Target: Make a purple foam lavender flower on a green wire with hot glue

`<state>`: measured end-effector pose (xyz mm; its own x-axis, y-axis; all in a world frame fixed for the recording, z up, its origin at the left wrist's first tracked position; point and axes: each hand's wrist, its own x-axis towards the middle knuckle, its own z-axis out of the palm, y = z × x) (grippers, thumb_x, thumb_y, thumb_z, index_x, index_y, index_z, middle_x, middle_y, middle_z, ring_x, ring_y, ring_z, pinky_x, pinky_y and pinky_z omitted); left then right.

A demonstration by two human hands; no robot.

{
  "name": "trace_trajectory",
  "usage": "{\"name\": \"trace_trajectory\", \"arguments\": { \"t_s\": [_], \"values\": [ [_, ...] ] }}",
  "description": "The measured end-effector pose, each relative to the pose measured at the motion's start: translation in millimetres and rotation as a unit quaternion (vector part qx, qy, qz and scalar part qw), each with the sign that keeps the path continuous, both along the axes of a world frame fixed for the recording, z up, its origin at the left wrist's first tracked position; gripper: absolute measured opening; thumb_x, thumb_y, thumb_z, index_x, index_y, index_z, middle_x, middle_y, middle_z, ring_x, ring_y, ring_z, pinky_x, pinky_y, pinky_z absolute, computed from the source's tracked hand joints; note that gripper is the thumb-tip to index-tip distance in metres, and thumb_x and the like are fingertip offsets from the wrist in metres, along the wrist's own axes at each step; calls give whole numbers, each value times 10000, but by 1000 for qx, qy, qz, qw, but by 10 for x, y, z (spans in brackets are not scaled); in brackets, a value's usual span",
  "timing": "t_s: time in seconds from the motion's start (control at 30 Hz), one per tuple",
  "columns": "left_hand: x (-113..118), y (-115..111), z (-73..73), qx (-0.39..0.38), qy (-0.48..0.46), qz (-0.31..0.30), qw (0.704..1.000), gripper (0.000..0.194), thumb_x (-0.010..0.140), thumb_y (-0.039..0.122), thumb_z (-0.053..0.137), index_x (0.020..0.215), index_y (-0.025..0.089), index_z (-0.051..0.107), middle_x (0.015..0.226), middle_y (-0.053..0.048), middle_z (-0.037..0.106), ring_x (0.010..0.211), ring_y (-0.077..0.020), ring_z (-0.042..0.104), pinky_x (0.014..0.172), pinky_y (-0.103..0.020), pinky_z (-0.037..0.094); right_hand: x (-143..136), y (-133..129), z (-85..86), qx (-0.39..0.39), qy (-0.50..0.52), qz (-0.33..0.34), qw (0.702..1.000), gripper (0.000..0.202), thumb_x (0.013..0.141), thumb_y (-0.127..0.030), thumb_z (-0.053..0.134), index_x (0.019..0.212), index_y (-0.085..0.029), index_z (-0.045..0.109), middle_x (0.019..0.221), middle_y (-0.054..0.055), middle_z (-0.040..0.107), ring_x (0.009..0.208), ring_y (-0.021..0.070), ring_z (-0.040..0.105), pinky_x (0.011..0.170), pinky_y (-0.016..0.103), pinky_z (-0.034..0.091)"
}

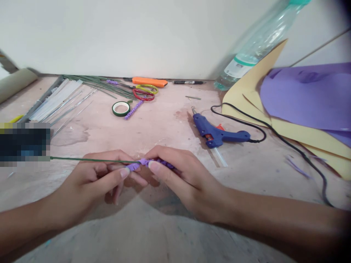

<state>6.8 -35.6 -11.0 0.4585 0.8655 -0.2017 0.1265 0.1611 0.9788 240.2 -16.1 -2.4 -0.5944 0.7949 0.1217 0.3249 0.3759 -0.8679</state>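
Observation:
A thin green stem runs level across the middle, its right part wrapped in a curly purple paper strip. My right hand is closed round the wrapped part, thumb on top; its far end is hidden in the fingers. Between thumb and fingers, my left hand pinches the purple strip's loose end, just left of the wrapping. The stem passes over the left fingers. Beyond my right hand lies a blue glue gun on its side, a clear glue stick poking from its back.
Green tape, a finished purple stem piece, scissors, an orange cutter and a pen lie at the back. Glue sticks are left. A bottle, purple paper and a black cord occupy the right.

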Motion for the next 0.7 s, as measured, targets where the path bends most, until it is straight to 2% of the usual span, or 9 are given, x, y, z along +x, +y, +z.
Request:
{"name": "trace_trajectory", "arguments": {
  "t_s": [0.13, 0.27, 0.7],
  "values": [
    [19, 6, 22, -17, -12, 4, 1000, 244, 1016, 323, 602, 1053, 257, 834, 936, -38, 735, 582, -76, 535, 512, -176, 457, -8, 6, -39, 26, -5, -23, 999, 314, 1077, -279, 468, 838, -169, 639, 750, -10, 612, 694, 119, 539, 691, 259, 409],
    [-1, 6, 21, -4, -1, -3, 1000, 265, 1017, 301, 598, 977, 259, 856, 985, -37, 724, 586, -63, 542, 517, -166, 458, -10, -6, -53, 46, 0, -41, 998, 266, 1051, -249, 526, 845, -158, 668, 749, -11, 636, 688, 109, 555, 676, 242, 413],
    [-19, 3, 1, 9, 12, -10, 1000, 264, 1012, 315, 600, 987, 243, 852, 944, -33, 712, 568, -58, 548, 506, -160, 448, -15, -20, -23, 43, -3, -55, 998, 170, 1003, -211, 605, 865, -152, 685, 741, -24, 674, 666, 88, 576, 650, 212, 416]
  ]
}}
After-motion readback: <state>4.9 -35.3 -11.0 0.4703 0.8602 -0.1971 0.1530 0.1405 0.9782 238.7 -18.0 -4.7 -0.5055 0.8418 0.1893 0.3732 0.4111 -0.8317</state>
